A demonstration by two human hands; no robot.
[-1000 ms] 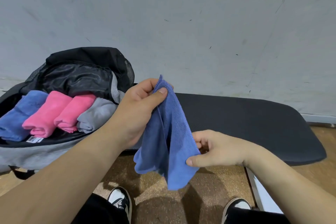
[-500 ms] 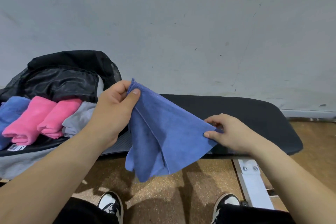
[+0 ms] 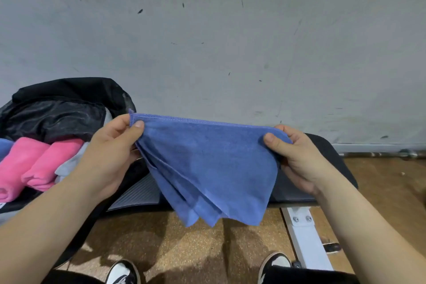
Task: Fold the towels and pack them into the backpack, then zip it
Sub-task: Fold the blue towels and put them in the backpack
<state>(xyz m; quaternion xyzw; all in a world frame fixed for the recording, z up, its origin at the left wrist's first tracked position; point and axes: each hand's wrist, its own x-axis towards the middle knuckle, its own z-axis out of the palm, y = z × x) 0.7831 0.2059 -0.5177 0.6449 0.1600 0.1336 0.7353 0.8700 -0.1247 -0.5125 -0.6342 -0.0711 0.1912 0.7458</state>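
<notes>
Left grip [image 3: 108, 157], right grip [image 3: 299, 157] pinch corners; blue towel [image 3: 207, 163] hangs between.

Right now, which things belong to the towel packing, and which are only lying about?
For the job: blue towel, pinched by left hand and right hand; open backpack; pink towels and grey towel packed inside.
Only lying about: black bench; its white leg; the person's shoes.

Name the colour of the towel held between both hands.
The towel is blue; head view.
</notes>
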